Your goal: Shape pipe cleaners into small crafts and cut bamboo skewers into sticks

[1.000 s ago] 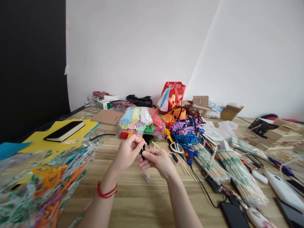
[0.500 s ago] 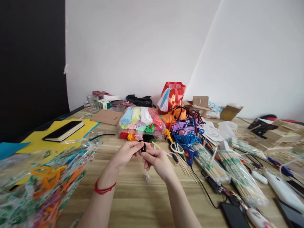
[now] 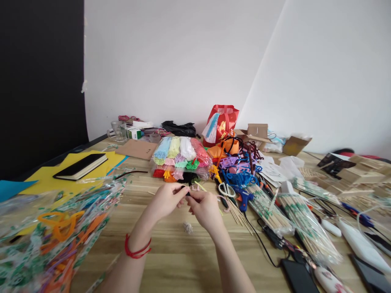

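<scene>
A small coiled black piece, most likely a pipe cleaner [image 3: 187,194], is pinched between my fingertips above the middle of the table. My left hand [image 3: 169,198], with a red string bracelet at the wrist, grips it from the left with thumb and fingers. From the other side my right hand [image 3: 205,208] closes its thumb and forefinger on it. Most of the piece is hidden by the fingers. Beneath the hands, a small greyish fluffy clump [image 3: 188,228] lies on the wooden table [image 3: 165,260].
A clear bag of coloured pipe cleaners [image 3: 180,156] lies behind my hands. On the right are white-handled scissors [image 3: 226,190], a blue glue gun [image 3: 244,199] and bagged wooden sticks [image 3: 308,224]. Plastic wrappers [image 3: 76,228] and a black notebook [image 3: 81,166] lie left.
My hands have come closer together and turned slightly, so less of the black piece shows. The fingers still pinch it in about the same place.
</scene>
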The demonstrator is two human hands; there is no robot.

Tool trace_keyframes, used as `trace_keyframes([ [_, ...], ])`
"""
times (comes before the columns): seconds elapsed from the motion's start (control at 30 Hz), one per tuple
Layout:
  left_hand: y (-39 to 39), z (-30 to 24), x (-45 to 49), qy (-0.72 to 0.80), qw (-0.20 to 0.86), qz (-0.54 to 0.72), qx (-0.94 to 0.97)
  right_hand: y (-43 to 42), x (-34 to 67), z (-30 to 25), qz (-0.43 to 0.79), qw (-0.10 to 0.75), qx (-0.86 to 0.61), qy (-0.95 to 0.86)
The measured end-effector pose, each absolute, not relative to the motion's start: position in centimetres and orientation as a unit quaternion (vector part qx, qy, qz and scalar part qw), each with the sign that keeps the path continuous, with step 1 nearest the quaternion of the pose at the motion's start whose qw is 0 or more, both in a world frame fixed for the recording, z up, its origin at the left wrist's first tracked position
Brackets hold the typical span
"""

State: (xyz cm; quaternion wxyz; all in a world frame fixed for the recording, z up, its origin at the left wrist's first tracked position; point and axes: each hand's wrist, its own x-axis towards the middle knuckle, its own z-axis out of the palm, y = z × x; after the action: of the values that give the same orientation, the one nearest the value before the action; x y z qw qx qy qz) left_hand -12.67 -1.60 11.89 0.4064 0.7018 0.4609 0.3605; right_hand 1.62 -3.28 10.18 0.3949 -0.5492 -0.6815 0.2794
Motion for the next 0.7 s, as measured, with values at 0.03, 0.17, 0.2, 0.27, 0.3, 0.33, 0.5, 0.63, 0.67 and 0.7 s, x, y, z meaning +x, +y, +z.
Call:
trace_keyframes([
  [0.03, -1.5, 11.9, -12.8, 0.453, 0.417, 0.359, 0.702, -3.2, 1.7, 10.2, 0.302, 0.395, -0.545, -0.675],
  [0.17, -1.2, 11.9, -13.4, 0.442, 0.462, 0.350, 0.685, -3.2, 2.2, 10.2, 0.449, 0.399, -0.496, -0.627],
  [0.2, -1.1, 11.9, -13.5, 0.440, 0.468, 0.350, 0.682, -3.2, 2.2, 10.3, 0.482, 0.400, -0.477, -0.616],
  [0.27, -1.0, 11.9, -13.5, 0.438, 0.460, 0.354, 0.687, -3.3, 2.3, 10.6, 0.530, 0.401, -0.445, -0.601],
  [0.3, -1.0, 11.9, -13.4, 0.442, 0.439, 0.360, 0.694, -3.3, 2.3, 10.7, 0.548, 0.400, -0.435, -0.593],
  [0.33, -1.0, 11.9, -13.2, 0.451, 0.406, 0.370, 0.703, -3.3, 2.3, 10.7, 0.563, 0.399, -0.428, -0.584],
  [0.5, -1.1, 12.0, -12.2, 0.457, 0.290, 0.423, 0.727, -2.8, 2.4, 10.5, 0.596, 0.407, -0.421, -0.549],
  [0.63, -1.1, 11.9, -12.4, 0.436, 0.443, 0.412, 0.666, -2.6, 2.6, 10.4, 0.598, 0.414, -0.411, -0.550],
  [0.67, -1.0, 11.9, -12.5, 0.430, 0.459, 0.406, 0.662, -2.6, 2.7, 10.4, 0.593, 0.412, -0.413, -0.555],
  [0.7, -1.0, 11.9, -12.6, 0.426, 0.459, 0.405, 0.667, -2.7, 2.7, 10.5, 0.586, 0.411, -0.417, -0.560],
])
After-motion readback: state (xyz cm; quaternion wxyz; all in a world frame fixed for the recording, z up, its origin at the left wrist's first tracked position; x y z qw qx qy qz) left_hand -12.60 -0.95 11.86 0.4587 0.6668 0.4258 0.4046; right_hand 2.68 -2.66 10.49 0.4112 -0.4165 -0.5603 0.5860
